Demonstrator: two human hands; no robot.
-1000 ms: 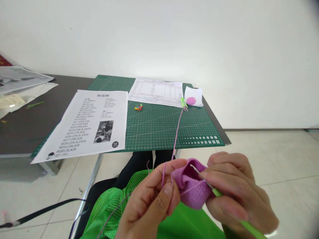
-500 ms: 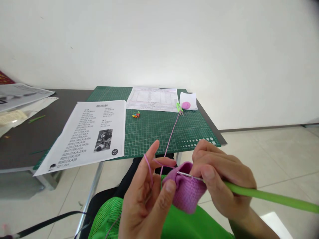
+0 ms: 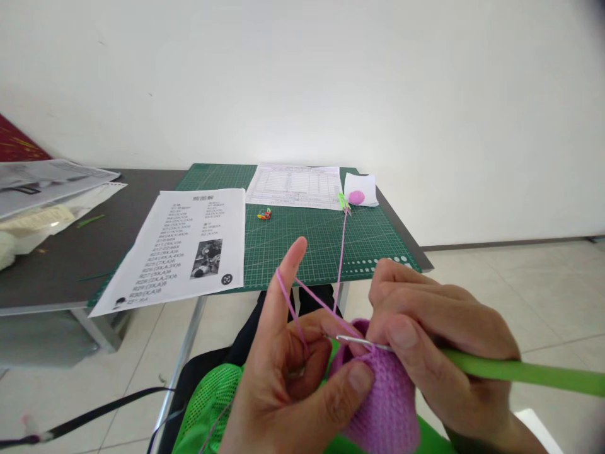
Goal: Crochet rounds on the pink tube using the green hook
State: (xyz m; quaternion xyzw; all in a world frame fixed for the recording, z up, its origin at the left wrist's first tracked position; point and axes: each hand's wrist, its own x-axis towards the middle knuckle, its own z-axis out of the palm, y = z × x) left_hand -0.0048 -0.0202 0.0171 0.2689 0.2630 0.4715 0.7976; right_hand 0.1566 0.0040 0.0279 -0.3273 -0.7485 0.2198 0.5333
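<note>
1. One green mat point(image 3: 316, 236): clock centre.
2. Two hands: left hand point(image 3: 276, 384), 6 o'clock, pinching crochet piece point(image 3: 387, 403), one finger raised; right hand point(image 3: 439, 328), 4 o'clock, fingers clamped on hook point(image 3: 534, 371).
3. One crochet piece, 5 o'clock: purple, close-stitched, hollow; opening seems toward 11, mostly covered.
4. One hook: green handle, silver shaft, long axis 9-to-3, tip toward 9.
5. One purple yarn strand point(image 3: 341, 258), over raised finger.
</note>
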